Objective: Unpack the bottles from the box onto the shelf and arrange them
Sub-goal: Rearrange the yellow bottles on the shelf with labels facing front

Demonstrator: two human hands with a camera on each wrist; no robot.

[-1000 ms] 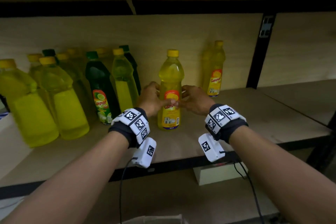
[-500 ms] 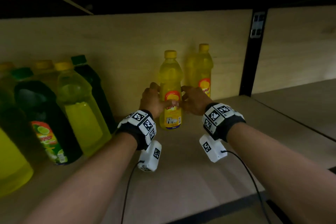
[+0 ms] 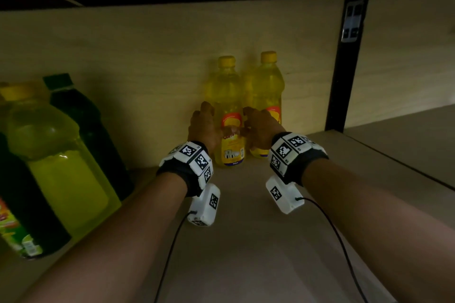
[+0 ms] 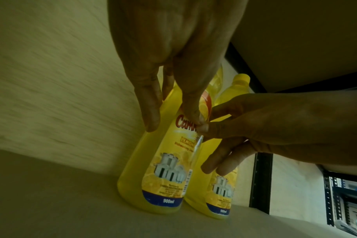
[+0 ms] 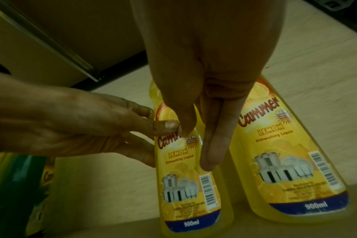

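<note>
On the wooden shelf (image 3: 246,241), against the back panel, the yellow bottle (image 3: 227,96) stands upright just beside a second yellow bottle (image 3: 268,86), left hand (image 3: 204,128) and right hand (image 3: 261,128) gripping its sides, thumbs touching on the label.

Bare forearms. Each wrist wore a dark band (image 3: 311,160) with white fiducial-marker tiles (image 3: 194,155); white camera pod (image 3: 205,205) underneath, thin black cable (image 3: 170,248) trailing.

Both arms reach forward, left hand (image 3: 203,128) and right hand (image 3: 261,128) cupped inward, thumbs touching.
</note>
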